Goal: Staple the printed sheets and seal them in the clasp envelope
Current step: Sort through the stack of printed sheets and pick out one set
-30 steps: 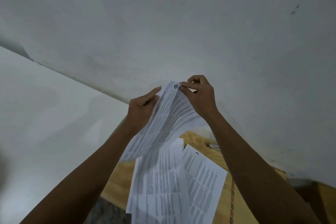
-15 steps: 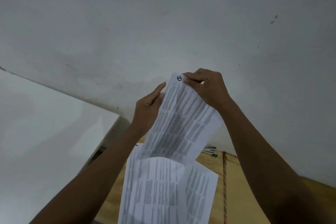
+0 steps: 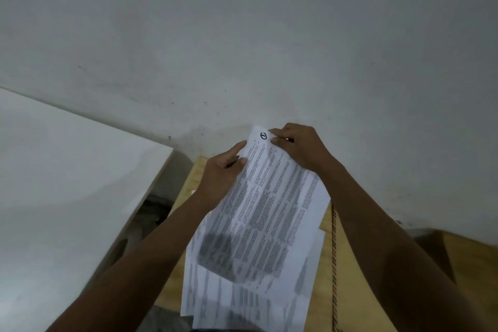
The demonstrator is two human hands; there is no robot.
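A printed sheet (image 3: 272, 205) with a circled mark at its top corner is lifted above the table. My right hand (image 3: 299, 147) pinches its top right corner. My left hand (image 3: 221, 172) holds its left edge, thumb on the front of the page. Below it, more printed sheets (image 3: 242, 302) lie spread on the wooden table (image 3: 358, 291). A tan envelope (image 3: 327, 224) with a striped edge lies under them on the right. No stapler is visible.
A white board or counter (image 3: 67, 183) fills the left side, with a dark gap (image 3: 153, 210) between it and the table. A bare grey wall (image 3: 242, 48) stands close behind the table.
The held sheet has come down lower over the sheets on the table, and the view has tilted down. Both hands keep their hold on the sheet. The pens seen earlier are now hidden.
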